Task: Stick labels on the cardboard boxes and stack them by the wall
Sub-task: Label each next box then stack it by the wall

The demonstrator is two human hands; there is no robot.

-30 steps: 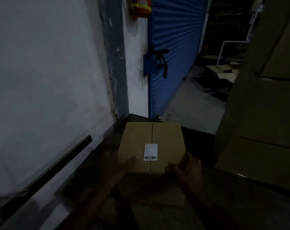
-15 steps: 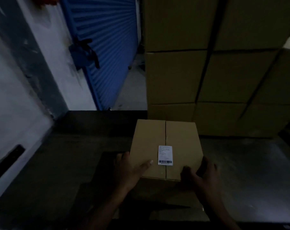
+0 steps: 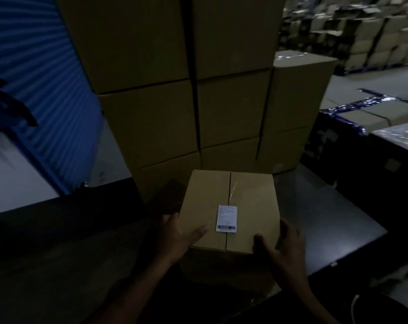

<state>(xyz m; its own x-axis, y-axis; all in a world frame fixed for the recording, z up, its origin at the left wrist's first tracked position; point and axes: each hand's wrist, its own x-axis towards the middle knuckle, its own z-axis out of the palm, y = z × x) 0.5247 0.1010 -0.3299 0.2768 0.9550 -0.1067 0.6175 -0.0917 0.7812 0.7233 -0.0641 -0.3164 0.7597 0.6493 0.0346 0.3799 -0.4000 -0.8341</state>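
The left hand (image 3: 177, 237) grasps the near left corner of a small cardboard box (image 3: 231, 211), thumb lying on its top, while the right hand (image 3: 282, 249) clasps the near right corner. A white barcode label (image 3: 226, 219) sits on the box's top over the centre seam. Just beyond the box stands a tall stack of larger cartons (image 3: 175, 90), with a blue roller shutter (image 3: 34, 78) to the left.

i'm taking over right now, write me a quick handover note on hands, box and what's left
Left hand: grips the left near corner of the small brown cardboard box, thumb on top.
Right hand: grips its right near corner.
White barcode label: stuck on the box top, across the flap seam.
Tall stack of brown cardboard boxes: directly ahead.
Done: labelling.
Left: stacking this box.
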